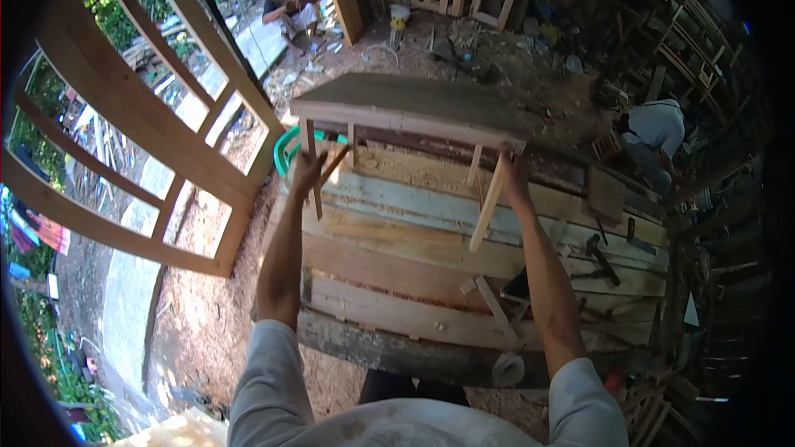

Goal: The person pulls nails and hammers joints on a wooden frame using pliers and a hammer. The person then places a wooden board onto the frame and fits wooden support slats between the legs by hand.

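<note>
A small wooden table (406, 103) with a dark top and pale legs stands tilted above the plank workbench (389, 273). My left hand (308, 172) is at its left front leg, with the fingers around or against the wood; a thin stick-like piece (334, 164) shows beside that hand. At the right front corner, my right hand (513, 172) grips the top of the right front leg (487, 207). Both arms are stretched forward over the bench.
A hammer (602, 261) and a joined wooden piece (497, 310) lie on the bench. A green plastic item (283, 149) is behind its left end. A wooden frame (149, 141) stands at left. One person (291, 12) sits outside; another (654, 136) bends down at right.
</note>
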Demonstrator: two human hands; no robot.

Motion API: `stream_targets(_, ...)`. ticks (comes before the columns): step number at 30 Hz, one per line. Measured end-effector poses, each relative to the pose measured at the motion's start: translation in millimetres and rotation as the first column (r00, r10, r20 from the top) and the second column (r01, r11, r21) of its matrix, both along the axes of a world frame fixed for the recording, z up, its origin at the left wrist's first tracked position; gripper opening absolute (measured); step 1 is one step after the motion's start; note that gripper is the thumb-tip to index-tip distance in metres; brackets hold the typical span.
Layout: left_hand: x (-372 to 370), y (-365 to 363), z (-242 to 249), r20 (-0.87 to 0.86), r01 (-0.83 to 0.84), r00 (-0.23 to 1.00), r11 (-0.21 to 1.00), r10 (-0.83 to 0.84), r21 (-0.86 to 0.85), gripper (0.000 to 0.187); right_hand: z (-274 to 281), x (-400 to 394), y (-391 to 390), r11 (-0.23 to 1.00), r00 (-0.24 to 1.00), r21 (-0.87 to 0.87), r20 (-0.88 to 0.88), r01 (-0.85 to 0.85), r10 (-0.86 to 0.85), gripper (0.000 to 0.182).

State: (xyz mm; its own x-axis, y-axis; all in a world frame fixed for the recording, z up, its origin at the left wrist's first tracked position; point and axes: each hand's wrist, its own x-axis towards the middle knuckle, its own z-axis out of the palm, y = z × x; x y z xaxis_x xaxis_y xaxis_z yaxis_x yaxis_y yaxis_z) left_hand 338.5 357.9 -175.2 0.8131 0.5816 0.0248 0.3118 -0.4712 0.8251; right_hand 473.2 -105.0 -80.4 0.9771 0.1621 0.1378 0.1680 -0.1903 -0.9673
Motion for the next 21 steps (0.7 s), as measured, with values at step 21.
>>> stream_targets(21, 0.9, -6.7, 68.9, -0.076, 0.149, 0.988, 0.956, -0.134, 0.253, 0.032, 23.9, 31.1, -8.9, 0.968, 0.88, -0.126, -0.404, 0.218, -0.25, 0.05)
